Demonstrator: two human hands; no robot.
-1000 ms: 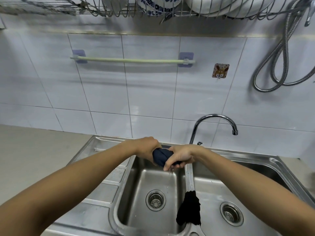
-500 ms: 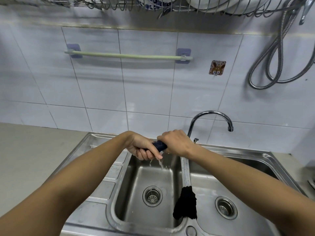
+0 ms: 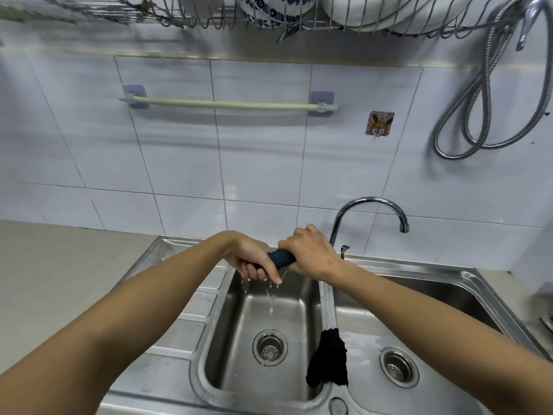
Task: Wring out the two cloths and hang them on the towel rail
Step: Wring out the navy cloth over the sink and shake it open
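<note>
Since earlier, more water off level, left-right dark blue cloth (image 3: 280,259), gripped by both hands: left hand (image 3: 254,260), right hand (image 3: 311,254).

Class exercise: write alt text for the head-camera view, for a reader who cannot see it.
Both hands, left hand and right hand, twist a dark blue cloth over the left sink basin, water dripping. A black cloth drapes over the sink divider; the towel rail above is bare.

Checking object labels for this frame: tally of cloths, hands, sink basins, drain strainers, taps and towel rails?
Cloths: 2, dark blue cloth being wrung, black cloth on the sink divider
Hands: 2, left hand, right hand
Sink basins: 2
Drain strainers: 2
Taps: 1, tap
Towel rails: 1, towel rail
Total: 10
</note>
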